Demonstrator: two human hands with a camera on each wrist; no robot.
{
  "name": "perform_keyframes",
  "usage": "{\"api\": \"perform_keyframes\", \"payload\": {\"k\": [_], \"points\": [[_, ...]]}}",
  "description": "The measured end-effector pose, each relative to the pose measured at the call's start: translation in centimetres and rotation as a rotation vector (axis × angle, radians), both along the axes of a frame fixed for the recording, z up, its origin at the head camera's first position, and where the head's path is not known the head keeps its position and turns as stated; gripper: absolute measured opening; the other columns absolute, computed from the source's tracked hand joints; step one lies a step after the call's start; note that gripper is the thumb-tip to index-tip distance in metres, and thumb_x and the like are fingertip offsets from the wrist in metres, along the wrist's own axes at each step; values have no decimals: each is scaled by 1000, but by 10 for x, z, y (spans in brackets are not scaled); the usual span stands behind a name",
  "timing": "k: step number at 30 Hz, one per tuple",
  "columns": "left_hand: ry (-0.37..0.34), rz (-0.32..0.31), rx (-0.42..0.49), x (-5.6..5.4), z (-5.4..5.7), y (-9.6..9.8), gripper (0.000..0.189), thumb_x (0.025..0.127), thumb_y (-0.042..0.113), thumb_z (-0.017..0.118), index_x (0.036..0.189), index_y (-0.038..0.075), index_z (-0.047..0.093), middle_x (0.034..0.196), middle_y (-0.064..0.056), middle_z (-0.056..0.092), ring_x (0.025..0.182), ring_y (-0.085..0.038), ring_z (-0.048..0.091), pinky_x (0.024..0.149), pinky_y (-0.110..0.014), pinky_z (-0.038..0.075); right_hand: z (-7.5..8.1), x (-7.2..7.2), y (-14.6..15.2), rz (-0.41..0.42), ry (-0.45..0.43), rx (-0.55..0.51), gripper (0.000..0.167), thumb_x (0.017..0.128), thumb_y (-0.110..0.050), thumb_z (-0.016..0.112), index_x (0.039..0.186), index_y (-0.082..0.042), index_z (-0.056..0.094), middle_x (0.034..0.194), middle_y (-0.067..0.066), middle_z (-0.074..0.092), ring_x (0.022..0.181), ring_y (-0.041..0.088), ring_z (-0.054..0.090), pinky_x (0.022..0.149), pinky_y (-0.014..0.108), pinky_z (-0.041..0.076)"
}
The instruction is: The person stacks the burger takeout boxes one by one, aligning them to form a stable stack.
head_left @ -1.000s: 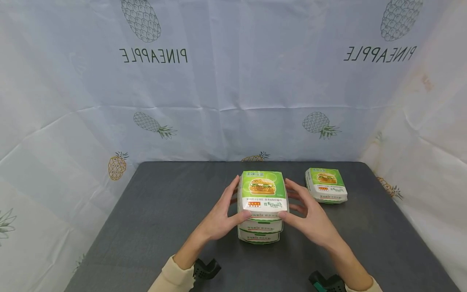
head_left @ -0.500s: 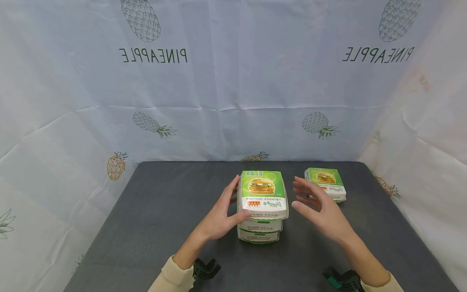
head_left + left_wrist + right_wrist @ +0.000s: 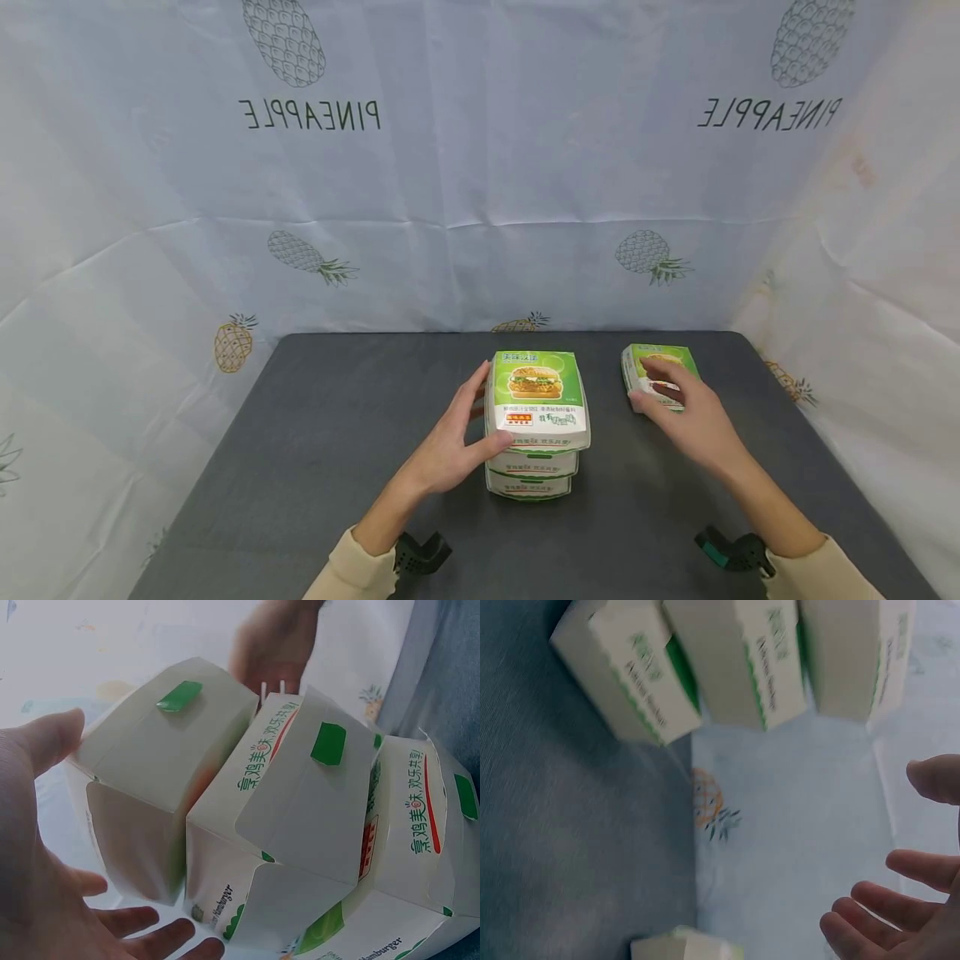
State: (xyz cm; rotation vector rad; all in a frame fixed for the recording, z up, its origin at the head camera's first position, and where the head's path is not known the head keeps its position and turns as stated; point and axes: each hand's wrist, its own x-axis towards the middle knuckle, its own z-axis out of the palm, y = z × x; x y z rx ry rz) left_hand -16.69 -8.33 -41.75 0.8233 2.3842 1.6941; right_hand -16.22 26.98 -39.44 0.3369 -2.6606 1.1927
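Note:
Three white-and-green cardboard burger boxes (image 3: pixel 536 400) stand stacked in the middle of the table, the upper one jutting slightly forward. Beside the stack's left side is my left hand (image 3: pixel 446 446), its thumb at the front corner of the top box and its fingers along the side. In the left wrist view those fingers (image 3: pixel 154 930) are spread, and the thumb meets the top box's edge. My right hand (image 3: pixel 693 417) hovers over the front of a single burger box (image 3: pixel 637 367) at the back right, fingers loosely bent and partly covering it. Nothing is in its grasp.
A dark grey table (image 3: pixel 337 433) carries the boxes. White cloth with pineapple prints (image 3: pixel 450 167) hangs behind it and at both sides. Dark wrist-worn devices (image 3: pixel 423 554) sit under both forearms.
My right hand has left the stack's right side and moved right to the single burger box. My left hand stays at the stack, which has not moved on the table.

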Motion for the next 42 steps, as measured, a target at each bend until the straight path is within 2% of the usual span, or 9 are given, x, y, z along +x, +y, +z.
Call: {"api": "perform_keyframes", "payload": {"k": [4, 8, 15, 23, 26, 29, 33, 38, 42], "points": [[-5, 0, -4, 1, 1, 0, 91, 98, 43, 65, 165, 25, 6, 166, 0, 16, 147, -21, 29, 116, -51, 31, -6, -8, 15, -20, 19, 43, 60, 102, -29, 65, 149, 2, 46, 143, 23, 49, 130, 46, 48, 101, 59, 43], [-7, -2, -10, 1, 1, 1, 91, 98, 44, 65, 165, 26, 6, 166, 0, 16, 147, -21, 29, 116, -51, 32, -13, -17, 31, -61, 32, 118, 62, 102, -33, 65, 147, 4, 46, 139, 27, 48, 128, 48, 46, 99, 64, 39], [12, 1, -7, 1, 1, 0, 91, 98, 43, 65, 165, 25, 6, 167, 0, 15, 148, -21, 28, 116, -51, 32, -23, -31, 58, -112, 4, 235, 70, 100, -41, 64, 147, 7, 45, 145, 34, 39, 131, 57, 36, 93, 72, 33], [16, 0, -13, 1, 0, 0, 91, 99, 42, 65, 165, 24, 6, 166, 0, 17, 147, -21, 30, 115, -52, 32, -39, -42, 83, -135, -50, 247, 79, 98, -45, 66, 151, 8, 38, 148, 38, 32, 134, 61, 29, 94, 76, 29], [16, -2, -11, 1, 0, 0, 91, 99, 43, 65, 165, 23, 6, 166, 1, 17, 147, -21, 29, 115, -51, 33, -47, -46, 91, -139, -107, 231, 85, 99, -48, 65, 154, 8, 32, 150, 41, 27, 135, 63, 26, 94, 77, 28], [16, -2, -11, 1, -1, 0, 91, 99, 43, 65, 165, 22, 6, 166, 1, 16, 148, -20, 29, 116, -51, 32, -53, -52, 97, -142, -188, 214, 92, 99, -51, 63, 157, 9, 24, 151, 43, 22, 133, 63, 27, 93, 75, 32], [13, 1, -16, 1, 0, 0, 91, 99, 43, 65, 165, 24, 6, 166, 1, 16, 147, -20, 29, 116, -51, 32, -61, -61, 103, -126, -268, 176, 98, 98, -53, 62, 159, 8, 15, 151, 43, 23, 129, 59, 36, 87, 68, 43], [15, 6, -19, 1, 0, 0, 90, 98, 42, 65, 165, 26, 6, 166, 1, 17, 147, -20, 29, 116, -51, 32, -70, -68, 106, -75, -294, 110, 101, 99, -49, 65, 160, 8, 8, 144, 37, 35, 122, 51, 49, 80, 49, 50], [17, 7, -16, 1, 0, 1, 90, 99, 41, 65, 165, 26, 7, 166, 1, 17, 147, -19, 29, 116, -51, 33, -73, -70, 106, -58, -315, 85, 103, 98, -48, 66, 160, 7, 4, 140, 36, 40, 117, 47, 53, 79, 44, 49]]}}
